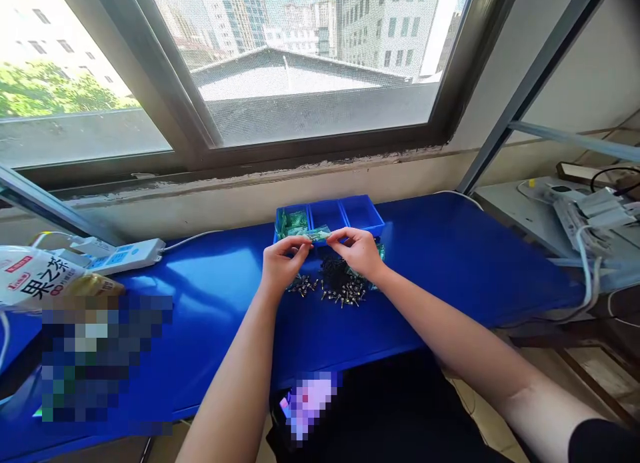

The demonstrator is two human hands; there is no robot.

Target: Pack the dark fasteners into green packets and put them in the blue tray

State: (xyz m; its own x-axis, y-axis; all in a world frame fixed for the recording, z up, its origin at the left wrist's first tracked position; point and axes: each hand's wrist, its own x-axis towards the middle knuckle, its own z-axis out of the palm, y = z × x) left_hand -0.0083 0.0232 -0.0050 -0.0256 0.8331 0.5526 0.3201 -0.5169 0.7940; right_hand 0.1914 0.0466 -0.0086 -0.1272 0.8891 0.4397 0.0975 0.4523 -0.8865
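Observation:
My left hand [283, 263] and my right hand [363, 253] are raised over the blue table, fingertips pinched. Between them they stretch a small clear packet with green print [319, 234], one end in each hand. Just behind is a blue three-part bin [367, 213]; its left compartment holds a heap of similar green packets [295, 221]. Below my hands lie a mound of small black pieces [334, 271] and a pile of metal-tipped black parts [350, 294]. A smaller group of metal-tipped parts [305, 286] sits to the left. More green packets are partly hidden behind my right hand.
A white power strip [133, 255] and a snack bag [30, 276] are at the left of the blue table [450, 250]. A phone [305, 410] rests at my lap. Grey metal posts [530, 83] rise on both sides. White adapters and cables [595, 206] crowd the right.

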